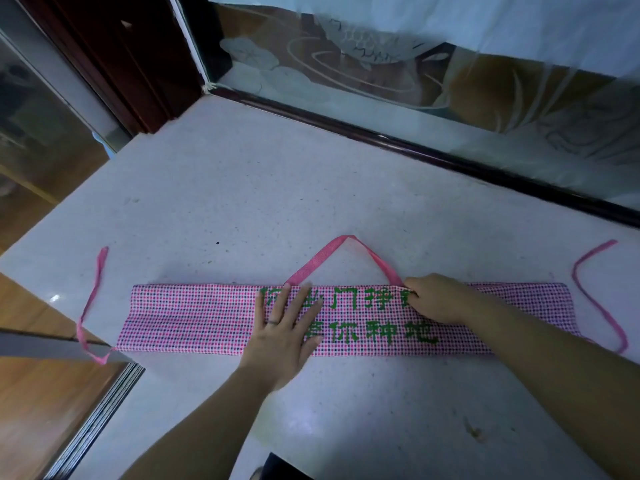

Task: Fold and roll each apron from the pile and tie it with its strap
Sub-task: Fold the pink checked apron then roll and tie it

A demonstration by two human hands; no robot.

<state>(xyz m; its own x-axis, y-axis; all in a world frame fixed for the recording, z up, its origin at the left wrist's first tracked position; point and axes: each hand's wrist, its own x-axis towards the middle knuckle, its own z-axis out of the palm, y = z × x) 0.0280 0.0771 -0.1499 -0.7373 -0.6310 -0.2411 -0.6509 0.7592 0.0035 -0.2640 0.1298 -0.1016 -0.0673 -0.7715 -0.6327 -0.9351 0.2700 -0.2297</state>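
Note:
A pink checked apron with green printed characters lies folded into a long flat band across the pale counter. Its pink neck loop pokes out past the far edge. One thin pink tie strap trails off the left end, another curls at the right end. My left hand presses flat on the band's middle with fingers spread. My right hand rests on the band near the loop's right root, fingers curled over the far fold edge.
The speckled counter ends at a dark-framed etched glass panel behind. At the left the counter drops off to a metal sliding-door rail and wooden floor. No apron pile shows in view.

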